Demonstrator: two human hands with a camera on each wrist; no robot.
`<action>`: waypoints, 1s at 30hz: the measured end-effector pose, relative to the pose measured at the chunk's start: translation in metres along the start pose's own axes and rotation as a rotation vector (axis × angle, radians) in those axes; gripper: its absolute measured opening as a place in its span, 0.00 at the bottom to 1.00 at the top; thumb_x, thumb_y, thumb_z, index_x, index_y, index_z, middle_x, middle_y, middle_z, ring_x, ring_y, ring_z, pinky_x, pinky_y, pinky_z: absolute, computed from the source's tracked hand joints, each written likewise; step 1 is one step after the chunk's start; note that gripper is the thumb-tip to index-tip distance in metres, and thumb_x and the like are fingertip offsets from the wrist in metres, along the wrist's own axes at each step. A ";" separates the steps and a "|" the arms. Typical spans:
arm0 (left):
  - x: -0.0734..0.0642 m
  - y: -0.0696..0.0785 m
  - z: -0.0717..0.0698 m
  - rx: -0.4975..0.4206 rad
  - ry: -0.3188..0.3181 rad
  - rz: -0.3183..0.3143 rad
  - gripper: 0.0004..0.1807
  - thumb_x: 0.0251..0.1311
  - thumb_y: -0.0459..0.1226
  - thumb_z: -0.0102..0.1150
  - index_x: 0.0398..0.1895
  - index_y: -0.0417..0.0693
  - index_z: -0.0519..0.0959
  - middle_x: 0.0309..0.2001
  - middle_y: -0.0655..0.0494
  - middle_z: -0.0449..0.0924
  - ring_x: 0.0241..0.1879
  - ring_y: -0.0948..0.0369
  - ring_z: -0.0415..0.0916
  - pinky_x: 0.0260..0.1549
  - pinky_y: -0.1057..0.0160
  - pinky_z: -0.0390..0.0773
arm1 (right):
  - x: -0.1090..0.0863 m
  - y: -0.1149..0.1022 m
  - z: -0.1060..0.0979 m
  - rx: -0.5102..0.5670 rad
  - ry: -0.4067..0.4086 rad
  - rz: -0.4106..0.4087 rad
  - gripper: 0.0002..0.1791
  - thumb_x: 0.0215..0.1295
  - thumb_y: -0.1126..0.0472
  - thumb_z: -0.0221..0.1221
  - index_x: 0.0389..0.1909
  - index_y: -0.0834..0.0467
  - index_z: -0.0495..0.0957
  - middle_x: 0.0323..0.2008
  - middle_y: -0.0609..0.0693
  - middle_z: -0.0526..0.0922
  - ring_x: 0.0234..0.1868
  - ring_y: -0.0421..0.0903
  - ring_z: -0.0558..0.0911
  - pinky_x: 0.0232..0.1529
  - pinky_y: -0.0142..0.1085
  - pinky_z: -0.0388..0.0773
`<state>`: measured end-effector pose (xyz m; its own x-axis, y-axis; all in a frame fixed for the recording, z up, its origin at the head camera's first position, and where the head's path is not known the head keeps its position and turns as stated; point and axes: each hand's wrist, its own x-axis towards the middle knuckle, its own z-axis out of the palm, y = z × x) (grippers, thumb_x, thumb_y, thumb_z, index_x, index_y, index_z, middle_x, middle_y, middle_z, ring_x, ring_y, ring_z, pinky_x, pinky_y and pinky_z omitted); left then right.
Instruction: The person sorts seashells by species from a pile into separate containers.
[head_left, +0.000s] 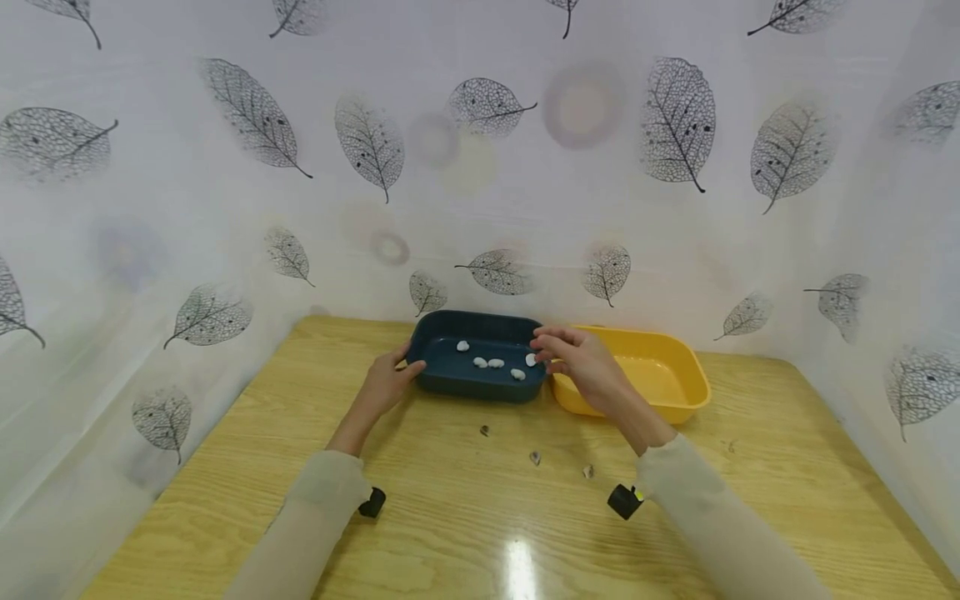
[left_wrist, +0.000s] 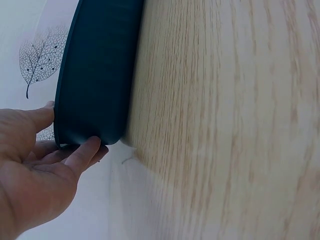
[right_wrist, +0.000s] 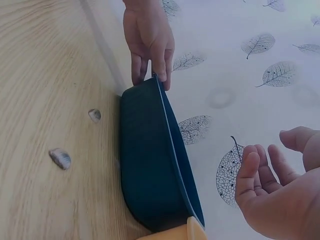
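My left hand (head_left: 386,383) grips the left end of a dark teal basin (head_left: 476,390), thumb at the rim and fingers along the outside. In the left wrist view the left hand (left_wrist: 45,175) holds the corner of the basin (left_wrist: 97,75). Several small whitish pieces, like shells or pebbles (head_left: 496,363), lie inside it. Over the basin's right end hovers my right hand (head_left: 581,362), beside a white piece (head_left: 531,360). In the right wrist view the right hand (right_wrist: 280,185) has loosely bent fingers, thumb apart, and nothing visible between them.
A yellow basin (head_left: 678,408) stands against the teal one's right end, partly behind my right forearm. Small shells lie in front on the wooden table (head_left: 450,517), among them a greyish shell (head_left: 535,457) and a brownish one (head_left: 588,472). Leaf-printed sheeting (head_left: 480,192) hangs behind.
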<state>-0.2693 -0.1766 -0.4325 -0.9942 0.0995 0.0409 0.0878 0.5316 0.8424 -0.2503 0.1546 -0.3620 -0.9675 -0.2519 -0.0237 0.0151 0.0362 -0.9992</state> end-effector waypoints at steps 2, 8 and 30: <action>0.000 0.000 0.000 0.000 0.001 0.000 0.36 0.79 0.38 0.54 0.80 0.31 0.53 0.77 0.32 0.53 0.71 0.37 0.63 0.67 0.43 0.70 | -0.003 0.002 -0.003 -0.015 0.001 -0.006 0.21 0.80 0.55 0.57 0.62 0.65 0.76 0.54 0.56 0.82 0.50 0.51 0.81 0.48 0.35 0.82; 0.002 -0.001 -0.001 0.000 0.010 0.011 0.35 0.78 0.38 0.55 0.79 0.30 0.54 0.77 0.31 0.54 0.70 0.38 0.64 0.67 0.43 0.71 | -0.016 0.006 -0.012 -0.029 -0.010 -0.014 0.19 0.80 0.56 0.56 0.61 0.66 0.76 0.51 0.52 0.82 0.50 0.53 0.81 0.49 0.37 0.82; 0.001 0.000 -0.001 0.034 0.014 0.005 0.35 0.78 0.39 0.55 0.79 0.31 0.55 0.76 0.31 0.55 0.70 0.38 0.65 0.67 0.43 0.71 | -0.080 0.040 -0.041 -0.142 -0.070 0.041 0.24 0.76 0.59 0.60 0.62 0.73 0.74 0.52 0.57 0.85 0.48 0.49 0.81 0.48 0.36 0.82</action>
<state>-0.2705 -0.1773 -0.4323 -0.9945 0.0909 0.0524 0.0945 0.5591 0.8237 -0.1827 0.2161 -0.3988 -0.9468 -0.3138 -0.0719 0.0140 0.1831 -0.9830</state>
